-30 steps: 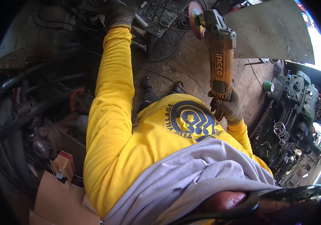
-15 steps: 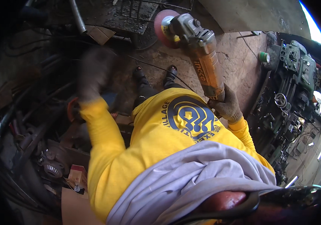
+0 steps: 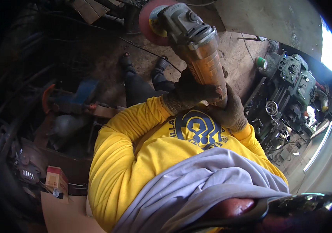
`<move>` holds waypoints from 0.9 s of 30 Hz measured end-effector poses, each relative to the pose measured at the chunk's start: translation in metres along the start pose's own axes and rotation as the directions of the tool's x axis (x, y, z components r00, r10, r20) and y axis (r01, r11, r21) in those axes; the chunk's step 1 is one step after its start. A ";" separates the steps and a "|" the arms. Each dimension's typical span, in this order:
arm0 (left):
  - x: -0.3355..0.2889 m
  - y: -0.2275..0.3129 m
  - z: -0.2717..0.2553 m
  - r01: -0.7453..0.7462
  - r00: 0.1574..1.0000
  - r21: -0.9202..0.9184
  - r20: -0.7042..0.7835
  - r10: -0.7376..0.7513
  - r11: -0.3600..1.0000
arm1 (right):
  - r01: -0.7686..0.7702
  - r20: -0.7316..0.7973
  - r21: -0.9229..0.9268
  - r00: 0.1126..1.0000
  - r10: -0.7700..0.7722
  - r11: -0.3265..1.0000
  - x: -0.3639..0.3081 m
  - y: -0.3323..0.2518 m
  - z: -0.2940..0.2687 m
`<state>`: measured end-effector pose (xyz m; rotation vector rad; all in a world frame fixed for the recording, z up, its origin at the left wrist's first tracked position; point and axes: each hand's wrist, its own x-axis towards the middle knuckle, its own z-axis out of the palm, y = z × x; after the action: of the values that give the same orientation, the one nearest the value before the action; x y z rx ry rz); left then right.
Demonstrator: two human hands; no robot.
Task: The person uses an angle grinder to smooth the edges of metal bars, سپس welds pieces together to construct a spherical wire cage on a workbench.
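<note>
From where I'm standing, reading the wearer's view as a clock face, the angle grinder [image 3: 203, 58] is up at one o'clock, with its reddish disc [image 3: 150, 23] reaching to twelve. Both hands are gloved and both are closed on the tool: the left hand [image 3: 191, 91] wraps the orange body, and the right hand [image 3: 234, 110] clasps the rear end, just beside it at about one.

As for how far things have got, the tool is lifted and in a two-handed grip; that much is done. The disc touches no workpiece I can make out, so any cutting or grinding from this hold would be left to do, I'd judge. Whether the disc is spinning I can't tell.

Counting up: one grinder, one disc, two hands. Two sandalled feet [image 3: 125, 60] show between eleven and twelve, beside one dark cable [image 3: 146, 50]. One broad metal sheet [image 3: 267, 23] sits between one and two, one green can [image 3: 261, 62] at two, one green machine [image 3: 298, 77] between two and three. One small carton [image 3: 56, 178] is at eight, and one blue metal piece [image 3: 85, 91] between nine and ten
</note>
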<state>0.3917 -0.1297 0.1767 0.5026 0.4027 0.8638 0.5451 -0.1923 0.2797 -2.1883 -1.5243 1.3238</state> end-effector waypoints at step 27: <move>0.003 0.016 -0.001 0.014 0.999 -0.158 0.042 -0.007 0.987 | -0.279 -0.082 -0.238 0.960 0.267 0.930 -0.004 -0.046 0.004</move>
<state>0.3828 -0.1179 0.1846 0.3700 0.2959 0.8665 0.5111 -0.1756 0.3060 -2.6504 -1.4797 1.1943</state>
